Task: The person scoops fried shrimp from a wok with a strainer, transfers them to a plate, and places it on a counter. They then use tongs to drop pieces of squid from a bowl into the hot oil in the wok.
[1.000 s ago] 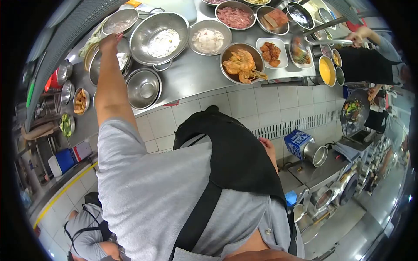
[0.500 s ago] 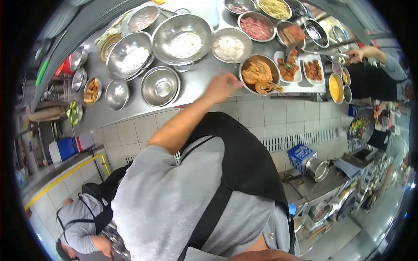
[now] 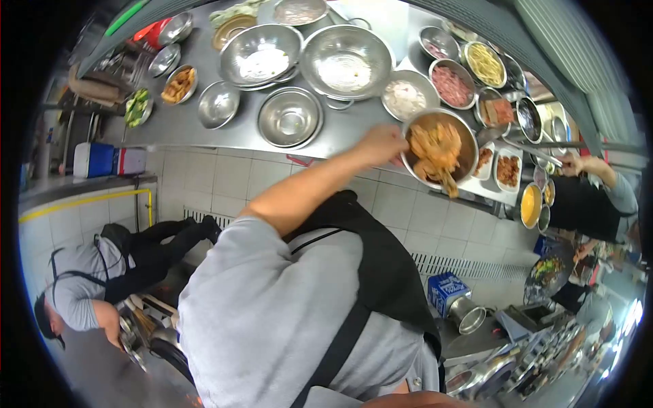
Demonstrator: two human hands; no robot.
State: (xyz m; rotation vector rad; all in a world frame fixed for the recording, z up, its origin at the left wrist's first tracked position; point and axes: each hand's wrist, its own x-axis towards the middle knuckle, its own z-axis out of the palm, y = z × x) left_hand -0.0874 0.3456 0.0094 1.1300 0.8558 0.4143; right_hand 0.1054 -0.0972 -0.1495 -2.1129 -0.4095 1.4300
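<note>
My left hand grips the left rim of a steel bowl, its fingers closed on the edge. In the bowl lies golden-brown fried poultry, with a bony end sticking out over the near rim. The bowl hangs over the front edge of the steel table and partly covers a white dish. Beyond it is a bowl of pale food. My right hand is out of view.
Steel bowls and two large basins stand on the table. Two white dishes hold browned pieces. At right, another person's hand holds a long handle. Another person bends at lower left.
My left hand has closed on the bowl of poultry and raised it off the table toward me. The view has shifted, so the table's contents appear farther right.
</note>
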